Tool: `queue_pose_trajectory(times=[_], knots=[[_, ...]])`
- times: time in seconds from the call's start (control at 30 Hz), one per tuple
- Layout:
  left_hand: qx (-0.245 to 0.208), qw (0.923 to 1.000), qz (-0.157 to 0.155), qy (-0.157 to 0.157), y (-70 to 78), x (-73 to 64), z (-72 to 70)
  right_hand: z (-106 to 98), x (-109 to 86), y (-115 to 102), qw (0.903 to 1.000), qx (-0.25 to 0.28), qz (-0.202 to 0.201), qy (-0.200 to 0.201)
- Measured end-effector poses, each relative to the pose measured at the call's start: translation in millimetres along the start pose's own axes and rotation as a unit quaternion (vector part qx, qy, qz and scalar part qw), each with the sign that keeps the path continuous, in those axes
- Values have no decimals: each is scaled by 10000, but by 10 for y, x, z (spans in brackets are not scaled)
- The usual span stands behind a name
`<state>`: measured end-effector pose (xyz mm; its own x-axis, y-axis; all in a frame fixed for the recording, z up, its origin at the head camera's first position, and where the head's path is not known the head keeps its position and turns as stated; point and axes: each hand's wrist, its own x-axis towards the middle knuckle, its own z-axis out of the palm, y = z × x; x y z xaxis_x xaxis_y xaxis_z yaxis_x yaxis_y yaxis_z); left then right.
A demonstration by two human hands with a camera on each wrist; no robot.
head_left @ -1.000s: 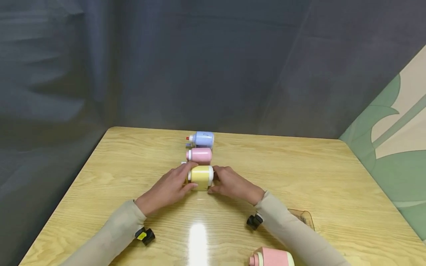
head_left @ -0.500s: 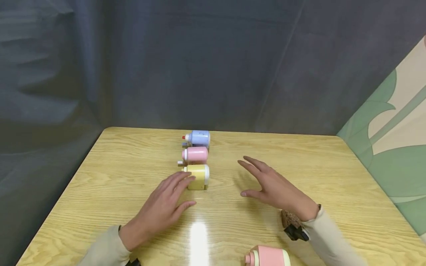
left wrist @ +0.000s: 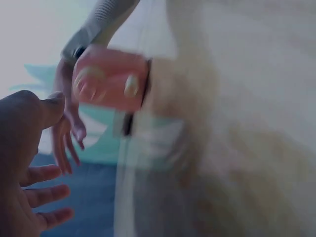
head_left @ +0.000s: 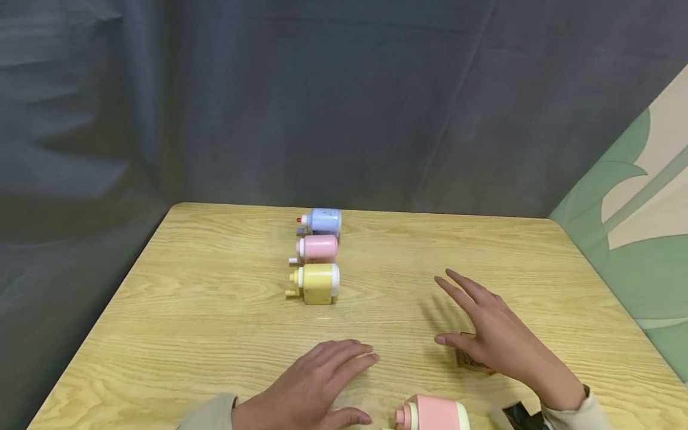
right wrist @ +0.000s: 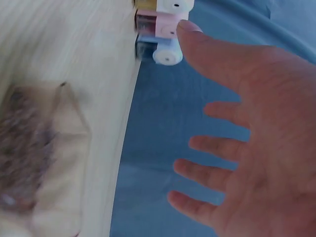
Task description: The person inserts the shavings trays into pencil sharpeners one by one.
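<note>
Three crank pencil sharpeners, one yellow [head_left: 318,284], one pink [head_left: 318,248] and one blue [head_left: 324,222], stand in a row toward the table's far edge. Nearer the front is a salmon-pink sharpener [head_left: 434,413] with a cream back rim, cut off by the head view's lower edge. To its left, my left hand [head_left: 317,388] hovers with fingers extended and holds nothing. My right hand [head_left: 497,331], spread and holding nothing, is over a small clear tray [head_left: 466,361], which it partly hides. In the right wrist view that tray [right wrist: 69,168] contains brown shavings [right wrist: 22,148].
The wooden table [head_left: 215,334] ends at a dark cloth [head_left: 333,119] behind and on the left. A panel with green leaf shapes [head_left: 645,269] borders the right side.
Both hands have let go of the yellow sharpener, which stays in the row. The left hand has drawn back toward the front; the right has moved right, over the tray.
</note>
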<state>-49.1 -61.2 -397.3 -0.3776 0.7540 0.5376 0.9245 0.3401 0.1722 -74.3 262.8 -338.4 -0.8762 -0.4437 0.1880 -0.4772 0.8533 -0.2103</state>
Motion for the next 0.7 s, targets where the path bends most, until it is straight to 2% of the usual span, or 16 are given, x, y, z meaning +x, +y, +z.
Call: queue_pose_trajectory(times=[0.1,0.3,0.37,0.53,0.7], knots=[[9,9990,278,-343,88,33,89,12,-106,31,9998,102,178,-35],[-635,9899,225,-1248,271,166,230,64,-327,116,9976,211,622,-238],[-691,9865,282,-1456,322,229,272,98,-415,155,9960,230,801,-314],[-862,9814,366,-1675,404,355,353,186,-577,283,9884,283,1282,-757],[-843,9794,408,-1787,393,403,403,248,-590,381,9820,406,1446,-1143]])
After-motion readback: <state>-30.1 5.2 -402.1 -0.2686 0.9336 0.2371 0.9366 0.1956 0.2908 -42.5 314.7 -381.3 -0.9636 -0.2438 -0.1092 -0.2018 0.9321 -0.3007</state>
